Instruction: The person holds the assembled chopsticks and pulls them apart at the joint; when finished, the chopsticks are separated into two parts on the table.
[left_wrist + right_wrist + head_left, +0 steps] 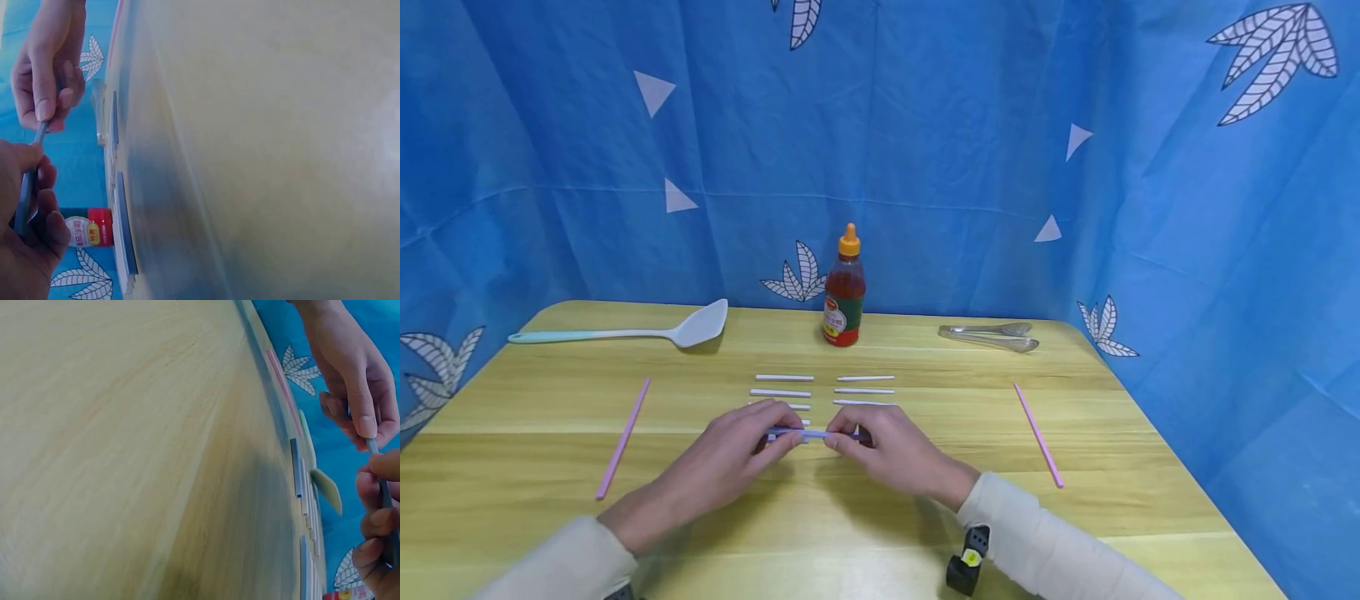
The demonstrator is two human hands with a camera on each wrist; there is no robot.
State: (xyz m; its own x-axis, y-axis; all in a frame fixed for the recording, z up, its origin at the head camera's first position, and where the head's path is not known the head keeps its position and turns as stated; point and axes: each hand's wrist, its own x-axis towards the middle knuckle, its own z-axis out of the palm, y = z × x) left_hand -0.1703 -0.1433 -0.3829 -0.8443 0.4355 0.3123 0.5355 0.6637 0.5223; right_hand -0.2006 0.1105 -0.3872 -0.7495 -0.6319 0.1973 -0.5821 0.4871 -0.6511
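Both hands hold one thin bluish-purple stick [815, 433] level above the table, one hand near each end. My left hand [737, 450] pinches its left part between thumb and fingers; my right hand [895, 450] pinches the right part. A short length shows between the two thumbs, also in the left wrist view as a grey-blue stick [41, 131]. Behind the hands lie short pale sticks in two columns, a left column [781, 392] and a right column [865, 391]. The hands partly cover the nearest ones.
A long pink stick [622, 440] lies slanted at left, another pink stick [1039, 435] at right. Along the back of the wooden table [820, 550] are a white spatula [700, 325], a red sauce bottle [844, 304] and metal tongs [988, 336]. A blue curtain [925, 125] hangs behind.
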